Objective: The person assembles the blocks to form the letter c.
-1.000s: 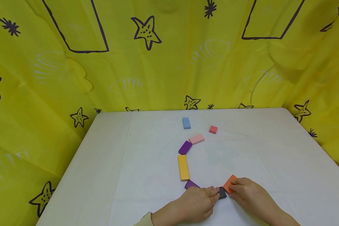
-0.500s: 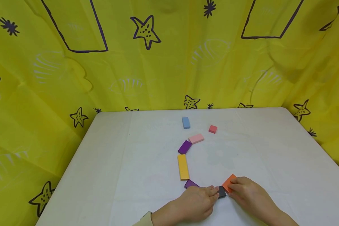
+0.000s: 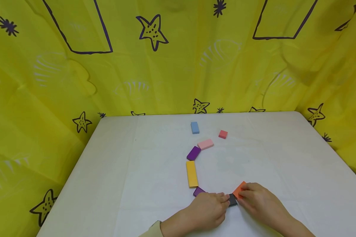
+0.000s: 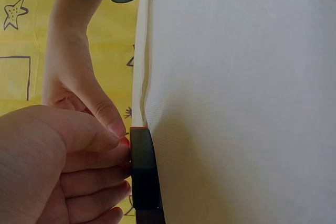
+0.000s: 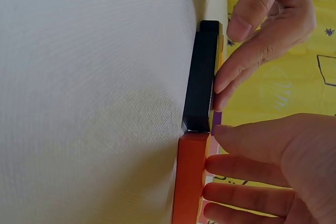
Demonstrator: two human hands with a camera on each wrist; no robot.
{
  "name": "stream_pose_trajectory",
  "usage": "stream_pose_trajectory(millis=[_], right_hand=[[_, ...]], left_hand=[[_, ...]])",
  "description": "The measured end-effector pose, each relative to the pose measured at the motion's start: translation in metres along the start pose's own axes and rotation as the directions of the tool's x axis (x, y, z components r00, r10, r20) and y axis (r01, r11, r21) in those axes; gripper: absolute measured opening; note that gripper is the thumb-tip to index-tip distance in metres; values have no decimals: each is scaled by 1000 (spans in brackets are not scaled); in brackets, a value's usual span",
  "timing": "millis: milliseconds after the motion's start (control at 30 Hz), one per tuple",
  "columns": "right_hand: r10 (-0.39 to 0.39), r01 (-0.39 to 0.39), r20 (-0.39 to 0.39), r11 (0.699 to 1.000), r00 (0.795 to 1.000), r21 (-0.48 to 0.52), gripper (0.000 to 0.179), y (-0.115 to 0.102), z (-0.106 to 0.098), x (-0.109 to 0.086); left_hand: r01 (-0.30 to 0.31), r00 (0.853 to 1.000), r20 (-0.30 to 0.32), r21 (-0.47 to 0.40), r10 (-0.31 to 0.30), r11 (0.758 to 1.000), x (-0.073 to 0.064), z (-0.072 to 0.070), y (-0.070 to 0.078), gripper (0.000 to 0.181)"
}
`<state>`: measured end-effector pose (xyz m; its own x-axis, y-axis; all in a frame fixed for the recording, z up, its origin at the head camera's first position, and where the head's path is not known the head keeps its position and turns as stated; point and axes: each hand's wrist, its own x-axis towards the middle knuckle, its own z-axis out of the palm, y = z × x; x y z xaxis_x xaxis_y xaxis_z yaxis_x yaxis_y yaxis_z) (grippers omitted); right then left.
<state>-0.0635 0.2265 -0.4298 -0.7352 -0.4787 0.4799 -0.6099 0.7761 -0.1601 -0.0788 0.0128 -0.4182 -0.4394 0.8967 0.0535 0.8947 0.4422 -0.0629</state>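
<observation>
In the head view, my left hand (image 3: 207, 210) rests its fingertips on a black block (image 3: 232, 200), hiding much of it. My right hand (image 3: 262, 202) touches the top of an orange block (image 3: 238, 191), whose corner meets the black one. The right wrist view shows fairly straight fingers against the orange block (image 5: 190, 182), with the thumb close to its join with the black block (image 5: 202, 77). Beyond the left hand lies a partly covered purple block (image 3: 198, 191). A yellow block (image 3: 192, 174), another purple block (image 3: 193, 153) and a pink block (image 3: 205, 144) continue the curve.
Farther back lie a light blue block (image 3: 194, 127) and a small red block (image 3: 223, 134), apart from the curve. All rest on a white-covered table (image 3: 148, 164). A yellow curtain with drawn stars (image 3: 172, 72) hangs around its back and sides.
The left hand has tipped slightly over the near purple block, covering more of it. Both hands stay at the black and orange blocks; the whole head view has shifted a little upward.
</observation>
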Motion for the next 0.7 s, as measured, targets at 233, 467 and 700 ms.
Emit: stream_pose_trajectory(millis=[233,467,700], right_hand=[[5,-4,-28,1000,1000,20,22,-1,1,3],[2,0,-20,998,1000,66,21,0,0,7],[46,-45,-21,998,999,54,16,2,-2,14]], left_hand=[[14,999,-29,-10,-15,1000,0,2,0,31],[12,998,-54,-1,-12,1000,-1,2,-1,32],[33,996,-80,19,-31,999,-1,1,-8,37]])
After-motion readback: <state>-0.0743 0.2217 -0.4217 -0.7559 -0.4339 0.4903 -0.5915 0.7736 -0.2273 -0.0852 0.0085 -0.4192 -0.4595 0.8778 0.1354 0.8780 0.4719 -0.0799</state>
